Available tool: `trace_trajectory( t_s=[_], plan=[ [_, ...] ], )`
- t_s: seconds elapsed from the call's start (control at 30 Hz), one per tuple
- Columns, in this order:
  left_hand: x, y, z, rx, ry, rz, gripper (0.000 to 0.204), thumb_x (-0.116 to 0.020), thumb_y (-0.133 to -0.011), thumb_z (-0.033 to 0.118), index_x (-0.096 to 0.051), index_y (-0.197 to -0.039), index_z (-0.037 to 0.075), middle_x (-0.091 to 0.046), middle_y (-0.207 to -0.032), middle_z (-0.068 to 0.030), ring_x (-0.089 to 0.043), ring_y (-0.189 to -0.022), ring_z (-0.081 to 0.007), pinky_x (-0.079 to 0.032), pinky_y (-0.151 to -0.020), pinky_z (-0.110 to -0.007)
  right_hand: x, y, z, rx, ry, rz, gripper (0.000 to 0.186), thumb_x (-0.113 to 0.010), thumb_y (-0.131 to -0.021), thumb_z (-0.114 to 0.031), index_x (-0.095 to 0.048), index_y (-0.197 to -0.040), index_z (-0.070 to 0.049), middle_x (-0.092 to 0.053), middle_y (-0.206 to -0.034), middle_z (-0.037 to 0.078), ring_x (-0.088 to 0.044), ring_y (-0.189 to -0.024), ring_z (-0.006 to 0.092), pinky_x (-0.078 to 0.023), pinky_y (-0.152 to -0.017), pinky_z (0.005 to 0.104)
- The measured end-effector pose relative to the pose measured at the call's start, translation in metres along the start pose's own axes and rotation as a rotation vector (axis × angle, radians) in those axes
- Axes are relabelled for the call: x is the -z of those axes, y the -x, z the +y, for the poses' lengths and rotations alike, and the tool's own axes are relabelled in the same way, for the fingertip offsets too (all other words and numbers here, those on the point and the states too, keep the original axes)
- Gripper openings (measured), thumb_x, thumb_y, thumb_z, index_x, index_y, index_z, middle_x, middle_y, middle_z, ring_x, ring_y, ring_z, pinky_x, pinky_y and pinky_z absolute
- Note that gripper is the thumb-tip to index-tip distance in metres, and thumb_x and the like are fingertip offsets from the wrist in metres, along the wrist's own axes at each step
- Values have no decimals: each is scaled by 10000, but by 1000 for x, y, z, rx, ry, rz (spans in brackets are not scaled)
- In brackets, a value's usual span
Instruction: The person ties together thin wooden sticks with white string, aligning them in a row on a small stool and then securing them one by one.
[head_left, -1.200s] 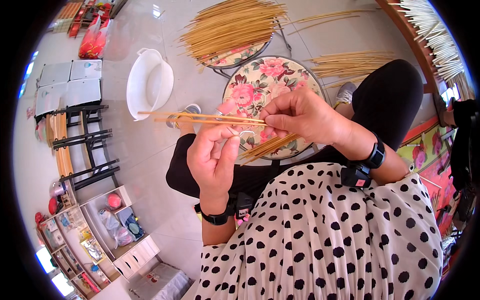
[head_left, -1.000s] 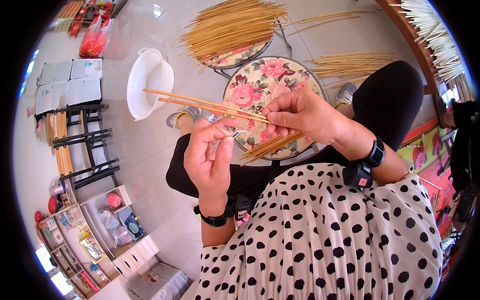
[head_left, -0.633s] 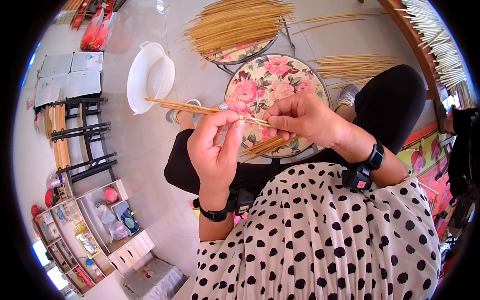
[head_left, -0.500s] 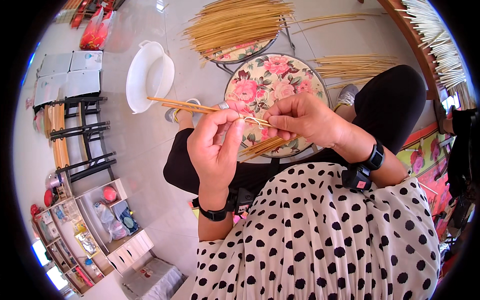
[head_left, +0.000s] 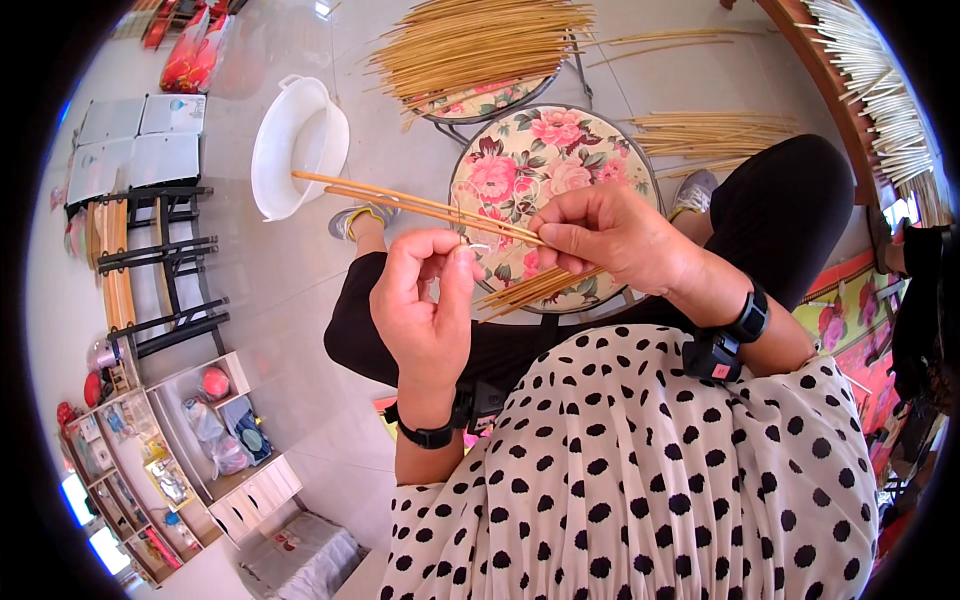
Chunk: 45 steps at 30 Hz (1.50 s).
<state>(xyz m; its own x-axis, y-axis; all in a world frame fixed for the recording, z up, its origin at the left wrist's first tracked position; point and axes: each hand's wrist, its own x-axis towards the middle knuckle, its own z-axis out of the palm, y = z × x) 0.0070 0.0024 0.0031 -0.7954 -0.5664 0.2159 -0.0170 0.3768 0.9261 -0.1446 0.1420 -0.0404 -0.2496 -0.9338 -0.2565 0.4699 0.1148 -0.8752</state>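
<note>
My right hand [head_left: 615, 238] is closed in a pinch on the near ends of two thin wooden sticks [head_left: 410, 205], which slant up to the left over the floral round stool [head_left: 520, 128]. Just below the sticks, the thumb and index finger of my left hand [head_left: 425, 310] pinch a short white string [head_left: 481, 247]. How far the string runs behind the fingers is hidden. More sticks [head_left: 540, 292] lie in a loose bunch on the stool's near edge, under my right hand.
A second floral stool beyond carries a big heap of sticks [head_left: 480, 50]. Other sticks [head_left: 710, 132] lie on the floor to the right. A white plastic tub [head_left: 270, 150] stands at left, near folded black-legged furniture [head_left: 165, 265]. Pale sticks [head_left: 880, 100] fill the far right.
My left hand has come down and slightly left, off the sticks, with the white string in its pinch. The string's loop around the stick ends no longer shows. My right hand stays in place.
</note>
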Motion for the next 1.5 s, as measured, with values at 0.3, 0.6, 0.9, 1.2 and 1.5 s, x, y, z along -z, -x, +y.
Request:
trace_trajectory(
  t_s=[0.3,0.6,0.9,1.2,1.5],
  plan=[
    [-4,-2,4,54,107,-61,76,-580,-888,-50,-569,-962,-41,-650,-1005,-127,-640,-815,-115,-513,-733,-228,-10,4,-2,66,146,105,161,-587,-935,-83,-653,-964,60,-649,-756,20,-575,-670,56,-470,-608,209],
    [-4,1,0,31,-15,-43,82,-585,-893,-40,-588,-975,-40,-672,-991,-126,-638,-793,-108,-524,-746,-236,-9,4,1,102,236,114,151,-637,-894,-58,-657,-1001,47,-651,-758,24,-555,-673,43,-458,-591,209],
    [1,8,-3,-120,-110,37,78,-558,-914,-22,-550,-991,-26,-664,-914,-124,-637,-772,-117,-503,-711,-231,-11,3,-3,59,260,131,137,-627,-903,-66,-665,-974,45,-641,-744,13,-531,-656,34,-444,-573,202],
    [4,19,2,123,-218,-205,34,-558,-907,-8,-533,-927,-21,-603,-658,-29,-576,-563,-49,-473,-522,-197,-6,3,-3,62,202,143,160,-602,-932,-98,-666,-976,43,-631,-749,-5,-497,-635,28,-416,-556,196],
    [-1,20,7,35,-289,-112,127,-653,-826,-36,-656,-949,-3,-539,-599,33,-400,-530,12,-330,-478,-158,-4,1,-2,81,141,156,172,-595,-942,-101,-654,-982,55,-625,-743,-1,-497,-616,29,-414,-546,187]
  ],
)
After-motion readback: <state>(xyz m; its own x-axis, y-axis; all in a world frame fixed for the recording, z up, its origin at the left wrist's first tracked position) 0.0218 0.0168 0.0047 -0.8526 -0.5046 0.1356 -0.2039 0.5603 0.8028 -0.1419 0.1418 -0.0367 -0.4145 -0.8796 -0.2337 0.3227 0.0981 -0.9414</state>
